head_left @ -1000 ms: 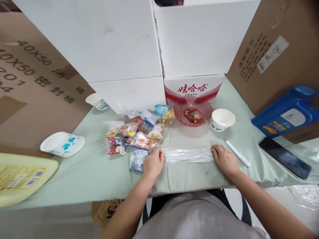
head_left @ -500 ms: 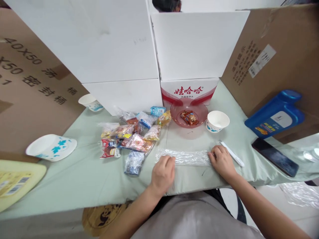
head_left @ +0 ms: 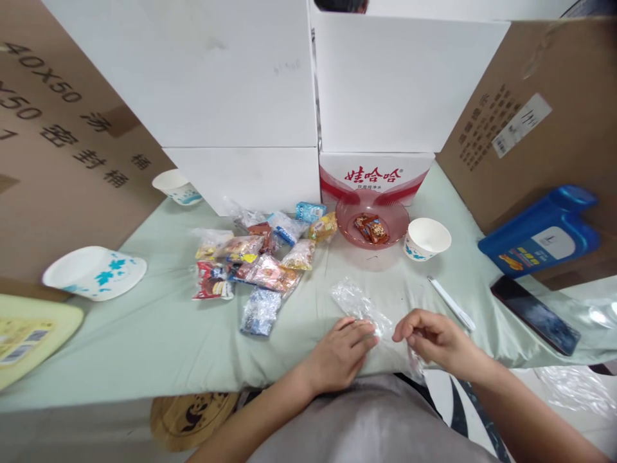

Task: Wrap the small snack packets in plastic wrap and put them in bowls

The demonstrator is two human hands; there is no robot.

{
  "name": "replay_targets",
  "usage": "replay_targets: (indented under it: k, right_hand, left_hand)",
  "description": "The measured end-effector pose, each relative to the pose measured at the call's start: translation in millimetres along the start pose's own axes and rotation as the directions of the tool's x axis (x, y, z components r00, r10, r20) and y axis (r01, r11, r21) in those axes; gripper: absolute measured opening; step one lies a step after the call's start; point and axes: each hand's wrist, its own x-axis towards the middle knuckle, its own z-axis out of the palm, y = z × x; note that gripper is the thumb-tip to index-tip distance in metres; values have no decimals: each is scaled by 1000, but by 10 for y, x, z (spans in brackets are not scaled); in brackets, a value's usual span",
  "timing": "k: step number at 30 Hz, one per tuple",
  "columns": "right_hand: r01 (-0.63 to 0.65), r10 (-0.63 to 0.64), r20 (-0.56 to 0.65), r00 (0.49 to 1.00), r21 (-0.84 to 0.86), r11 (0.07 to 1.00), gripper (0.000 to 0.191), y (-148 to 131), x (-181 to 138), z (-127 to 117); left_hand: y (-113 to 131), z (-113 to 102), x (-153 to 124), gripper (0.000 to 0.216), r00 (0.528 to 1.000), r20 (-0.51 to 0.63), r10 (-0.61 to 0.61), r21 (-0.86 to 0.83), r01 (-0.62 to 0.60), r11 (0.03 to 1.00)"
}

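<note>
A crinkled strip of clear plastic film [head_left: 359,302] lies slantwise on the cloth near the table's front edge. My left hand [head_left: 343,350] rests on its near end, fingers stretched out over it. Beside it, my right hand [head_left: 436,341] has its fingers curled and pinched on another part of the film, which hangs below toward the edge. A pink see-through bowl [head_left: 344,235] behind holds brown-wrapped snacks [head_left: 371,229]. To the left is a pile of packaged snacks [head_left: 267,272]. A white pen-like stick [head_left: 450,302] lies right of my right hand.
A white paper bowl [head_left: 427,239] stands right of the pink bowl. On the right are a blue bottle [head_left: 540,231] and a phone [head_left: 535,315]. Another paper bowl [head_left: 96,273] lies tipped on the left, near a yellow bottle [head_left: 33,341]. White boxes [head_left: 241,180] line the back.
The film, stretched straight between both hands before, now lies slanted and partly gathered. My left hand has moved right and flattened out; my right hand has lifted slightly and come nearer the body.
</note>
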Motion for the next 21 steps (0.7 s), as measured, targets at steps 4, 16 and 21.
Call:
replay_targets:
  k: [4,16,21]
  right_hand:
    - [-75,74,11,997,262,962,34,-155,497,86]
    - [-183,190,14,982,353,917,42,180,1377,510]
    - [0,24,-74,997,313,950,43,303,1400,507]
  left_hand:
    - [-22,18,13,27,998,-59,0,-51,-3,999]
    - [-56,47,9,21,997,-73,-29,-89,22,996]
    - [-67,64,2,23,996,-70,-49,-87,43,995]
